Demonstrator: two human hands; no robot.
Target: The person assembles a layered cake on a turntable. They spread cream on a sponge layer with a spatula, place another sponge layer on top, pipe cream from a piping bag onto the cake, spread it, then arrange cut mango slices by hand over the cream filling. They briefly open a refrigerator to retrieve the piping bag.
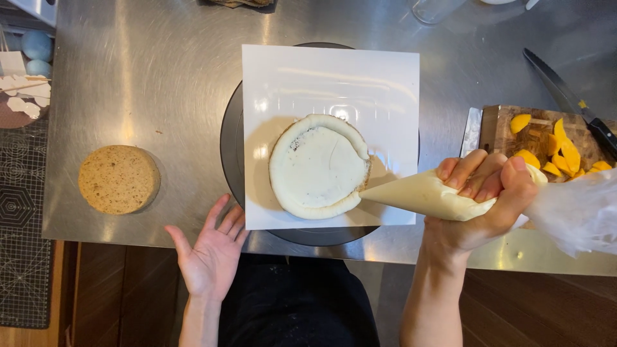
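Note:
My right hand [486,193] grips a piping bag [424,194] full of pale cream, its tip touching the right edge of a round cake layer [318,166]. The layer is spread with white cream and has a piped ring along its rim. It sits on a white square board [334,83] atop a dark round turntable [230,141]. My left hand [212,250] is open, palm up, its fingertips at the turntable's near left edge. A second bare brown cake layer [119,178] lies on the steel table at the left.
A wooden cutting board [501,128] with several yellow fruit pieces [558,151] sits at the right, a black-handled knife [565,96] beside it. A glass [437,9] stands at the far edge. A dark cutting mat [22,218] lies at the left.

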